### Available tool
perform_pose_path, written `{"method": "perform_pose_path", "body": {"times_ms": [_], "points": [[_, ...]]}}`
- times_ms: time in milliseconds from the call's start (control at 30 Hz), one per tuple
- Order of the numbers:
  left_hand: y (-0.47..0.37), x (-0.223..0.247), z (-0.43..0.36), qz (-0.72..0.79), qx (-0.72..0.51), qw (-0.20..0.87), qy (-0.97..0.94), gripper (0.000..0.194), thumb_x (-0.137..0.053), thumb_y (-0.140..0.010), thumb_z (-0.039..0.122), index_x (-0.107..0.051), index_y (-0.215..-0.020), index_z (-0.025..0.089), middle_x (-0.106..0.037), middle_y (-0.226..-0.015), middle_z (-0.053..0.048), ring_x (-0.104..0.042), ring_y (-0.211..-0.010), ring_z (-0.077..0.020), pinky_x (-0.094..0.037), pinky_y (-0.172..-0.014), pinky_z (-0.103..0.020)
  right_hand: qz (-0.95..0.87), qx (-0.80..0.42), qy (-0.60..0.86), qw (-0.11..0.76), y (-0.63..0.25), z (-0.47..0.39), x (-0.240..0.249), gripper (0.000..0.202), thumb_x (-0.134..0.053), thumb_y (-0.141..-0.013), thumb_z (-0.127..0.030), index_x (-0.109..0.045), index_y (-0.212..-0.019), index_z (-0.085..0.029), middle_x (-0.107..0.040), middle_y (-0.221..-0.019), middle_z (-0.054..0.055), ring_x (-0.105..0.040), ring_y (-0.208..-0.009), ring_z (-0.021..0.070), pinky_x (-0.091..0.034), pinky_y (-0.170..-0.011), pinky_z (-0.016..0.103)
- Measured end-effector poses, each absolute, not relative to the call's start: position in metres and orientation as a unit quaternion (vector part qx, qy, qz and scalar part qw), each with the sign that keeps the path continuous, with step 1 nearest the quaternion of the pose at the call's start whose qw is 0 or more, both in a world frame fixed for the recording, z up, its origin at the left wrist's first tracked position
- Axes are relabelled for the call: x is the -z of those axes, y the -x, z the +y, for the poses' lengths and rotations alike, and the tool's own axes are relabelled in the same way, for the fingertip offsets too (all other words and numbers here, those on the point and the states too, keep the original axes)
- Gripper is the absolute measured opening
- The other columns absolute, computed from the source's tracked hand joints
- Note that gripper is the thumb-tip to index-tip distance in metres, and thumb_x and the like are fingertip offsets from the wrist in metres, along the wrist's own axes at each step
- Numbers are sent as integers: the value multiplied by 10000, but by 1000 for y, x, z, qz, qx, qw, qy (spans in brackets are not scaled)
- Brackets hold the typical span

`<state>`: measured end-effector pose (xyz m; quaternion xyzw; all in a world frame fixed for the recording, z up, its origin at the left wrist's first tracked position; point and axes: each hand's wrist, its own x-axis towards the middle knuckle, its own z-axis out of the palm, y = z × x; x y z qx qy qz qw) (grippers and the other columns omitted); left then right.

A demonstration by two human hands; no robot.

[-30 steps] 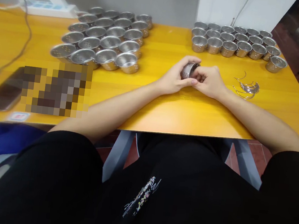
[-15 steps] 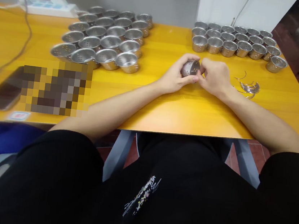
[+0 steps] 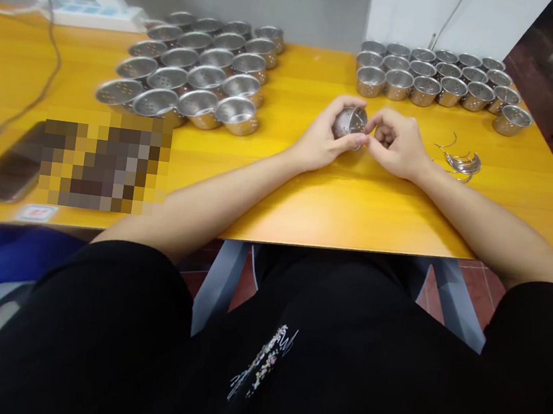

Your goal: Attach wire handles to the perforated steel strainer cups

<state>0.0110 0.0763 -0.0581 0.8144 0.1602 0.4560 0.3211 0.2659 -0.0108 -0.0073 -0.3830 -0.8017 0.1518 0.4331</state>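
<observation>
My left hand (image 3: 324,135) is wrapped round a perforated metal strainer cup (image 3: 350,123), tilted so that its mouth faces right. At the rim, my right hand (image 3: 396,143) is closed in a pinch, thumb and forefinger close to my left thumb. Whatever lies between those fingertips is too small to make out. To the right of my right hand is a small pile of curved metal wires (image 3: 464,164) on the table.
Rows of strainer cups (image 3: 203,107) cover the table's back left. More cups with wires across their mouths (image 3: 426,91) stand at the back right, one cup (image 3: 512,120) in front. A phone (image 3: 7,160), a blurred-out patch and a power strip (image 3: 93,14) are on the left.
My right hand has turned slightly and its fingers have loosened a little at the rim. The cup in my left hand has tilted slightly.
</observation>
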Motion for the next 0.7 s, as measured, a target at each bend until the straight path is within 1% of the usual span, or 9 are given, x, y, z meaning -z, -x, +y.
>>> {"method": "perform_pose_path", "body": {"times_ms": [133, 267, 367, 500, 600, 700], "points": [[-7, 56, 76, 157, -436, 327, -824, 1074, -888, -1060, 1021, -619, -1785, 276, -792, -1695, -181, -815, -1578, -408, -606, -1476, -570, -825, -183, 349, 405, -256, -22, 2, 557, -856, -1130, -817, -695, -1057, -289, -524, -718, -51, -433, -658, 179, -411, -677, 380], [-4, 54, 72, 149, -421, 329, -832, 1034, -838, -1120, 995, -582, -1821, 280, -779, -1703, -169, -803, -1600, -383, -591, -1485, -546, -828, -193, 337, 404, -248, -26, -1, 629, -795, -1177, -853, -680, -987, -266, -500, -719, -41, -422, -688, 176, -396, -680, 367], [-5, 54, 71, 146, -426, 324, -832, 1032, -842, -1113, 997, -590, -1819, 288, -772, -1722, -170, -794, -1617, -387, -584, -1495, -546, -824, -194, 349, 402, -248, -27, -1, 694, -784, -1169, -909, -690, -950, -257, -495, -713, -33, -424, -704, 183, -395, -685, 369], [-5, 53, 68, 145, -425, 314, -837, 1048, -838, -1099, 1016, -604, -1819, 291, -773, -1748, -174, -788, -1634, -399, -582, -1501, -548, -816, -199, 381, 388, -249, -23, 0, 746, -834, -1128, -944, -687, -898, -250, -506, -713, -20, -458, -745, 196, -404, -706, 369], [-4, 49, 64, 141, -420, 312, -840, 1080, -863, -1082, 1013, -603, -1821, 268, -796, -1706, -187, -815, -1584, -398, -612, -1470, -552, -813, -198, 402, 371, -249, -21, 0, 733, -873, -1118, -899, -663, -855, -248, -528, -714, -10, -491, -768, 203, -414, -724, 372], [-5, 46, 61, 141, -415, 311, -843, 1093, -877, -1066, 1020, -621, -1810, 262, -807, -1689, -193, -820, -1583, -402, -620, -1466, -558, -824, -180, 408, 349, -249, -21, -1, 634, -867, -1152, -743, -640, -830, -246, -585, -734, 8, -527, -768, 209, -434, -754, 387]]}}
